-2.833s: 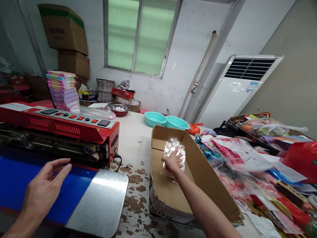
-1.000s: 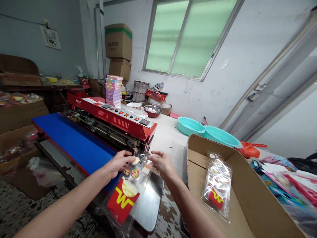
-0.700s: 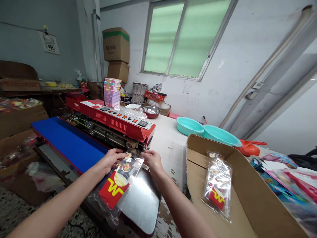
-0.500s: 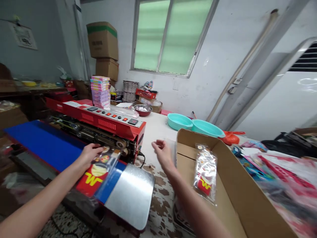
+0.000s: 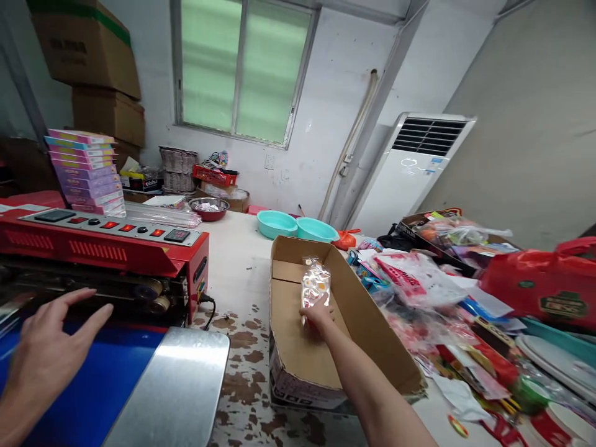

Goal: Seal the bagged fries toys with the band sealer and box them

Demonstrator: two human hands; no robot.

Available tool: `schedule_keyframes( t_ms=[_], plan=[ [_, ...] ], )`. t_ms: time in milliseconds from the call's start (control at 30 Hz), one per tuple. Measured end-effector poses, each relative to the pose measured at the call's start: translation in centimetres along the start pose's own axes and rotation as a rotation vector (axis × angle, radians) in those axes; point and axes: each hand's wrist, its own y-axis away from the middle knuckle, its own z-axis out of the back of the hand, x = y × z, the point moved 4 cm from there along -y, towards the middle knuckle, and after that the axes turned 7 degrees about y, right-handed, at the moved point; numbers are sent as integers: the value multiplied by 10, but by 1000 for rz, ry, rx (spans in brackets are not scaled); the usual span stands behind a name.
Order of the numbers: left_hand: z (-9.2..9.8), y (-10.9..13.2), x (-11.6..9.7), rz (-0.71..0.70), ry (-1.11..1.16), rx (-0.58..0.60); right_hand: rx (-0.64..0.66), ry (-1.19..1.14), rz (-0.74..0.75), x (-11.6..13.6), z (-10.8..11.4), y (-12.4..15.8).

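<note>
Reaching into the cardboard box (image 5: 372,323) with my right hand (image 5: 318,312); fingers rest on the lower end of the clear toy packet (image 5: 315,284) lying on the box floor. Can't tell whether that hand is pinching the packet or just pressing on it: fingertips are hidden against the plastic.

Packet sits toward the far end of the box, lengthwise, touching the floor, apart from both side walls.

My left hand (image 5: 49,347) is spread wide, fingers apart, holding nothing. It hovers left of the box, over the blue belt (image 5: 93,385), just in front of the red sealing machine (image 5: 107,245). Contact with the belt can't be judged.

A metal plate (image 5: 172,391) lies between the belt and the box, close to the box's near left corner. Beyond the far end of the box: two teal basins (image 5: 298,226). Right of the box: a loose pile of packaged goods (image 5: 419,285), touching the box's right wall or nearly so. Far right of the box: a red bag (image 5: 540,285). A stack of pastel boxes (image 5: 86,171) stands behind the machine, well left of the box.
</note>
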Motion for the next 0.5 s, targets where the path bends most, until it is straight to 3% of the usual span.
schedule_keyframes(
  t_ms=[67,167,267,400,500],
  plan=[
    [-1,14,-16,-29,-18,16,-17,28,8,8,8,-1],
    [1,25,-24,9,54,26,-70,39,76,33,36,3],
    [-4,35,-32,55,256,69,-181,3,270,71,74,27],
    [-23,55,-69,12,637,180,-203,-117,617,119,106,104],
    [-45,73,-104,102,900,452,-72,-257,861,137,97,179]
  ],
)
